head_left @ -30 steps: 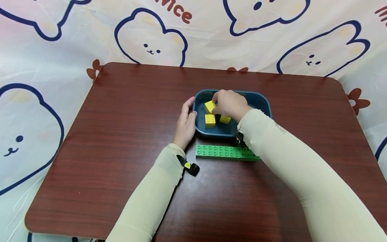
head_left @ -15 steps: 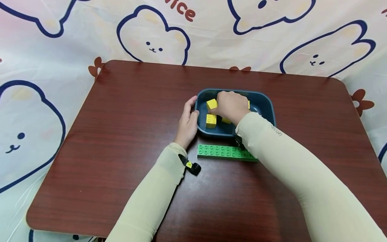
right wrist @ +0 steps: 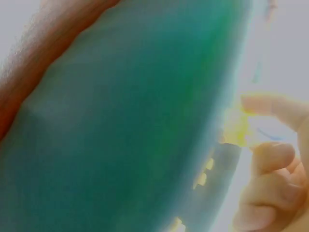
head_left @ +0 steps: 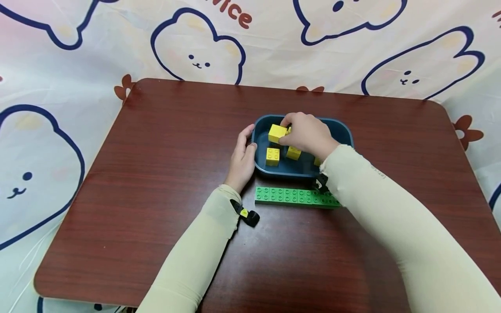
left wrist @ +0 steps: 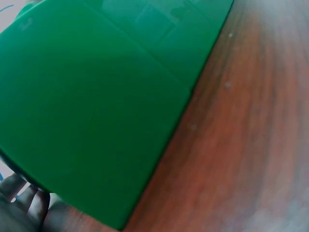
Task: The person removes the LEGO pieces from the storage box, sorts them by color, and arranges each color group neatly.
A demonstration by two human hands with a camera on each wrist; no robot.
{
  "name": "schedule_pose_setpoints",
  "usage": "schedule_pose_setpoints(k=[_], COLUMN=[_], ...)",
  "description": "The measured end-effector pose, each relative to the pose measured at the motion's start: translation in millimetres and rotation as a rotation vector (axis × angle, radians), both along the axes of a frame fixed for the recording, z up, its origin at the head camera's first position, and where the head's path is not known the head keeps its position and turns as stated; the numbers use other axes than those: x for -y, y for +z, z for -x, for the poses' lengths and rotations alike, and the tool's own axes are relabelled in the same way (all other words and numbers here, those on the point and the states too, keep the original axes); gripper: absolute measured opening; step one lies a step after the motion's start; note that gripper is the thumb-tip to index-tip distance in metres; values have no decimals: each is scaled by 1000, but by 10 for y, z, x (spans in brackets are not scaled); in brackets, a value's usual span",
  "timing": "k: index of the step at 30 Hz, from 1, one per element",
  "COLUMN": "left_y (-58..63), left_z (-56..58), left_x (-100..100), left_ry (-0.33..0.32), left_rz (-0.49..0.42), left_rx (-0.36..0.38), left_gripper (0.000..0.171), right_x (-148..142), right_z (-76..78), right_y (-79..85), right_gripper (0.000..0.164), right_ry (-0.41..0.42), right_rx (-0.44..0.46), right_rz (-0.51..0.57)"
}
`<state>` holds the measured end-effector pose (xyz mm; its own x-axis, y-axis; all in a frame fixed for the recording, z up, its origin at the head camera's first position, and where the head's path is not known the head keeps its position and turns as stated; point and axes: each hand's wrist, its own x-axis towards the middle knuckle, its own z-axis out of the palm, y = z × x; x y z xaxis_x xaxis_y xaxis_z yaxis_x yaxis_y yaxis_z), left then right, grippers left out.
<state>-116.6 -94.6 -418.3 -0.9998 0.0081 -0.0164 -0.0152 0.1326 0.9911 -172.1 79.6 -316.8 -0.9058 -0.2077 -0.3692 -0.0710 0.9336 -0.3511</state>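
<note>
"Yellow brick (head_left: 276,134) and right hand (head_left: 310,134) have shifted slightly rightward since the earlier frame."

"Where's the brick?"

"Pinched in that hand, over the blue tray (head_left: 341,131)."

"And around?"

"Left hand (head_left: 242,160), fingers fairly straight, touches the tray's side; other yellow bricks (head_left: 272,157) lie inside. Right sleeve (head_left: 375,195) covers part of the green bar (head_left: 282,195) on the table (head_left: 176,165)."

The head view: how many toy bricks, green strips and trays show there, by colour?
Yellow studded toy bricks: 4, one partly hidden
Green studded strip, counted whole: 1
Blue tray: 1
Total: 6 showing; the right hand may hide more
</note>
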Motion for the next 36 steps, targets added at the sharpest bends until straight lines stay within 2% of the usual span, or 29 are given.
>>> schedule_pose_setpoints(k=[6, 12, 16, 21, 28, 36], left_y=[4, -6, -22, -28, -16, -11], left_z=[-5, 2, 4, 6, 3, -3], left_x=[1, 6, 8, 2, -18, -20], left_ry=[22, 35, 36, 34, 23, 15], left_rz=[10, 23, 25, 20, 27, 23], left_rx=[-13, -13, -23, -34, -23, -23], left_gripper=[48, 48, 48, 48, 48, 49], right_x=[-106, -165, -201, -216, -213, -135], right_z=[-185, -483, -695, -939, -1242, -1451], right_y=[164, 313, 358, 360, 267, 154], right_gripper=[52, 45, 44, 45, 43, 40], right_ry=[39, 87, 139, 203, 297, 448], right_rx=[-57, -100, -127, -118, -102, -77], right_rz=[93, 167, 202, 220, 184, -3])
